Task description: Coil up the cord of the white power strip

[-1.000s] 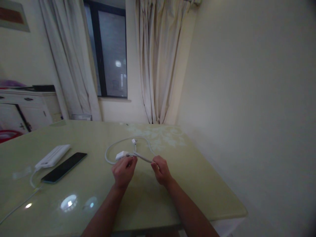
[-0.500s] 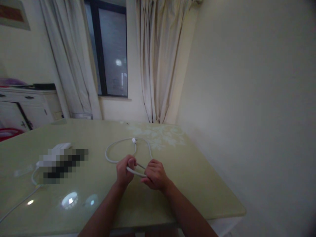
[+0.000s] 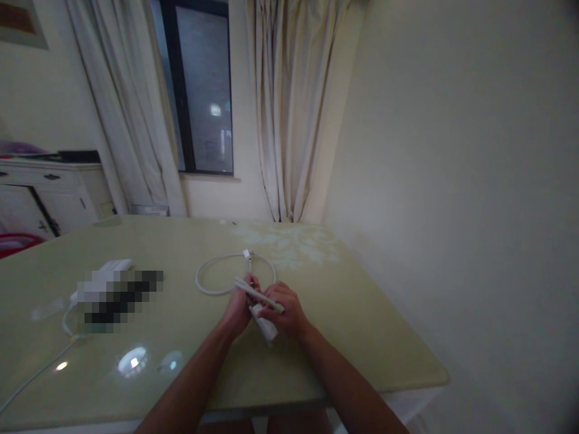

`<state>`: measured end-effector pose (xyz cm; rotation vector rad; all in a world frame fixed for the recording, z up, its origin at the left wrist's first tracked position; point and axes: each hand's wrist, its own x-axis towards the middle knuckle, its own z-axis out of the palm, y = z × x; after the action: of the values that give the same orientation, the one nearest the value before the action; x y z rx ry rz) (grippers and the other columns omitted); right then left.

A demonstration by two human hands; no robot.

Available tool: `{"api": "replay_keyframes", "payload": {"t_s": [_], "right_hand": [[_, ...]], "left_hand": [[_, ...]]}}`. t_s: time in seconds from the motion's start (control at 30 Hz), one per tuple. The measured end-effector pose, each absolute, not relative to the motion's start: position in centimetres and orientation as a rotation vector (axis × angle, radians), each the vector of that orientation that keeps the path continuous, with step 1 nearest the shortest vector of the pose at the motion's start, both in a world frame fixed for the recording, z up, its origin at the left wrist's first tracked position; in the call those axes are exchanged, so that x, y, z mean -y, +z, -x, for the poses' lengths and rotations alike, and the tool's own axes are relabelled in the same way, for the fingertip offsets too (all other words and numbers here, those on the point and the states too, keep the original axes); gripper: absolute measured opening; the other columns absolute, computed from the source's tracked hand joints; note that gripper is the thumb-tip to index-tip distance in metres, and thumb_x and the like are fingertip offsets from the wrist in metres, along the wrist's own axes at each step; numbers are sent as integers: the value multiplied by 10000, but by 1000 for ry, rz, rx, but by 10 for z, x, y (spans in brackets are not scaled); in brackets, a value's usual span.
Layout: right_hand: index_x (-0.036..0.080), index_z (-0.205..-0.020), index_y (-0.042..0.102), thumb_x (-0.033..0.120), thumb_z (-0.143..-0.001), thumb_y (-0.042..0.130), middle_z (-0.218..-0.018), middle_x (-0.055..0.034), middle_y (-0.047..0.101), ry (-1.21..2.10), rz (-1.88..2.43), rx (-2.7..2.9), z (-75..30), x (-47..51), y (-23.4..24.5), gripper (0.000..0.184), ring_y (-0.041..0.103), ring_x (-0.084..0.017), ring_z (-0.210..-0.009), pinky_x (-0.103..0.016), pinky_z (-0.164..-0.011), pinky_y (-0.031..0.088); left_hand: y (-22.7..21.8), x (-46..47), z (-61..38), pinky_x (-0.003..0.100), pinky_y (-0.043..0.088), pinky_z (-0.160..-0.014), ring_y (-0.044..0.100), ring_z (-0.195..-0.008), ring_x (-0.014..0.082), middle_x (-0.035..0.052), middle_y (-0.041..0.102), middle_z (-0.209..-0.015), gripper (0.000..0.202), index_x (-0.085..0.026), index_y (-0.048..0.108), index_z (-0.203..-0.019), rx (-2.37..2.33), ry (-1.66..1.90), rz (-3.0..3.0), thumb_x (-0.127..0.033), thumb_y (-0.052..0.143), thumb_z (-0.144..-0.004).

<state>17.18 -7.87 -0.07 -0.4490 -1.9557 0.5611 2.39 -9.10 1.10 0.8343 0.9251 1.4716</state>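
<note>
Both my hands are closed around a folded part of a white cable, low over the table. My left hand grips it from the left, its fingers partly hidden behind the strands. From the right, my right hand holds the same bundle, with the strands running across between the two hands. A white elongated piece, maybe an end of the cable, sticks out below my fingers. Beyond my hands, the rest of the cable lies in a wide loop, with a small white connector at its far side.
The pale green glossy table has a rounded right corner near the wall. At left lie a blurred-out white and black item and another thin white cable. Curtains and a window stand behind.
My hands have come closer together, and the cable span between them is now bunched. The white elongated piece has come into view below them. The loop on the table has shifted slightly.
</note>
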Motion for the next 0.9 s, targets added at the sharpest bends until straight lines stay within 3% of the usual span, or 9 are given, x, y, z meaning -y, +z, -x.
{"api": "replay_keyframes", "payload": {"t_s": [0.1,0.17,0.23,0.37,0.47,0.7,0.9], "right_hand": [[211,-599,683,603,-824,711,-582,-9,622,945,535,1710,-176,72,-7,453,570,-154,-568,-299,-616,470],[196,-568,674,631,-777,736,-491,15,554,1142,592,1582,-179,70,-9,486,474,-116,-428,-259,-474,391],[181,-535,655,656,-733,757,-424,24,507,1241,631,1529,-181,69,-8,525,407,-95,-360,-247,-420,326],[183,-445,571,693,-688,770,-372,21,470,1289,675,1441,-181,69,-4,599,383,-85,-338,-252,-428,322],[195,-402,496,709,-673,772,-357,29,429,1307,658,1394,-180,69,-3,644,378,-83,-347,-257,-444,321],[220,-407,404,738,-752,693,-368,40,373,1294,613,1312,-176,66,-1,686,429,-110,-421,-276,-523,366],[234,-438,354,756,-768,661,-393,67,309,1286,600,1162,-176,64,3,690,337,-102,-432,-289,-555,402]], "left_hand": [[5,92,-27,284,485,-603,575,-610,149,-16,576,-673,513,-208,529,-826,-911,1427,-889,-701,641,-742],[-1,90,-26,315,506,-692,604,-704,174,21,618,-759,528,-196,563,-850,-957,1446,-986,-715,603,-766],[-7,87,-23,320,489,-689,591,-735,191,44,626,-797,559,-188,596,-843,-1098,1444,-1129,-741,529,-802],[-14,82,-16,311,429,-660,552,-727,202,35,595,-745,589,-195,624,-759,-1359,1371,-1496,-722,393,-881],[-11,81,-15,296,393,-641,545,-674,192,11,567,-668,546,-201,586,-703,-1451,1364,-1654,-674,405,-907],[3,91,-17,273,346,-557,499,-529,169,-58,498,-607,400,-215,558,-962,-1602,1533,-1723,-602,569,-864],[1,96,-19,311,415,-643,563,-650,197,12,590,-720,377,-210,596,-959,-1525,1549,-1852,-507,364,-980]]}}
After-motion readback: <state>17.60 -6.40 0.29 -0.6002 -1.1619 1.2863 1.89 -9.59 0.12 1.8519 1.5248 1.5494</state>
